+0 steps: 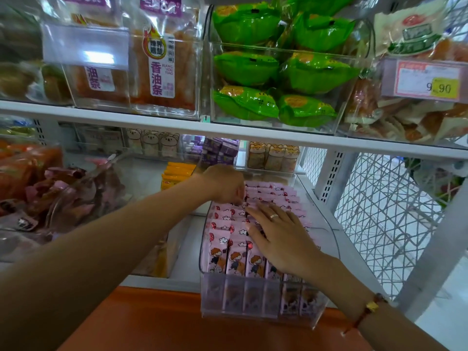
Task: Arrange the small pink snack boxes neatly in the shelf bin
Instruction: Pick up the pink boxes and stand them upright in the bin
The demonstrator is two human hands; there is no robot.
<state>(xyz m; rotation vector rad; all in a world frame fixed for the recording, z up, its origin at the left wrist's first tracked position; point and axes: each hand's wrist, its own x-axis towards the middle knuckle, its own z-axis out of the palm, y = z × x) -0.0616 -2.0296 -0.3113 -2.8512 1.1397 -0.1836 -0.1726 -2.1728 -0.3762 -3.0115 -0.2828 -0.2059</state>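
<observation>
Several small pink snack boxes (228,239) with a cartoon figure stand upright in rows inside a clear plastic shelf bin (326,224) on the lower shelf. My right hand (281,236) lies flat on top of the boxes in the middle and right rows, fingers straight, a ring on one finger. My left hand (224,184) reaches in under the upper shelf to the back of the bin. Its fingers curl down onto the tops of the rear boxes, and whether they pinch one is hidden.
The white upper shelf edge (177,127) hangs low over the bin. Clear bins with green packs (273,72) and orange snack packs (162,64) sit above. Orange packets (177,173), purple boxes (220,150) and a pink-wrapper bin (71,196) lie left. A wire mesh panel (385,219) closes the right.
</observation>
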